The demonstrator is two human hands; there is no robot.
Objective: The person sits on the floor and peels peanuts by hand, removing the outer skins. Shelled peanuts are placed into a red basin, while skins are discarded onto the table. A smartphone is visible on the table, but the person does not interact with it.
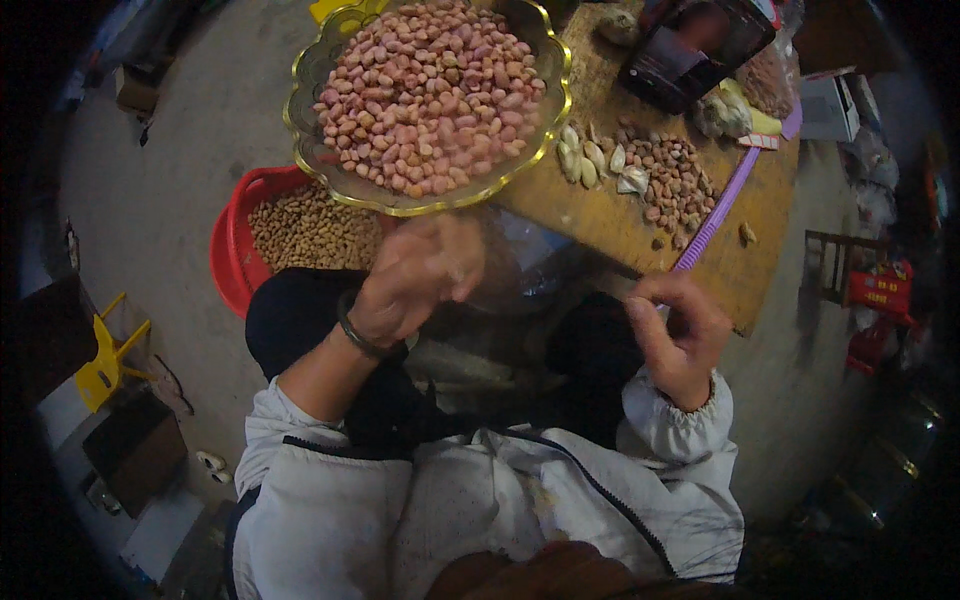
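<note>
My left hand (424, 274), with a dark bracelet at the wrist, is raised just below a scalloped, gold-rimmed bowl (562, 101). Its fingers are curled and blurred; whether they hold anything is unclear. Pink-skinned peanuts (435, 97) fill much of the bowl. My right hand (679, 334) is near the wooden table's edge, thumb and index fingertip together, beside the lower end of a purple ribbed strip (716, 214). I cannot tell whether it grips anything. On the table (757, 262) lie garlic cloves (589, 161) and a pile of small brown-red nuts (679, 184).
A red plastic basket (236, 240) with tan, apparently unshelled peanuts (315, 229) stands left of my knees. A dark, glossy box-like object (694, 52) and a garlic bulb (724, 112) are on the table. A yellow stool (101, 367) lies at far left.
</note>
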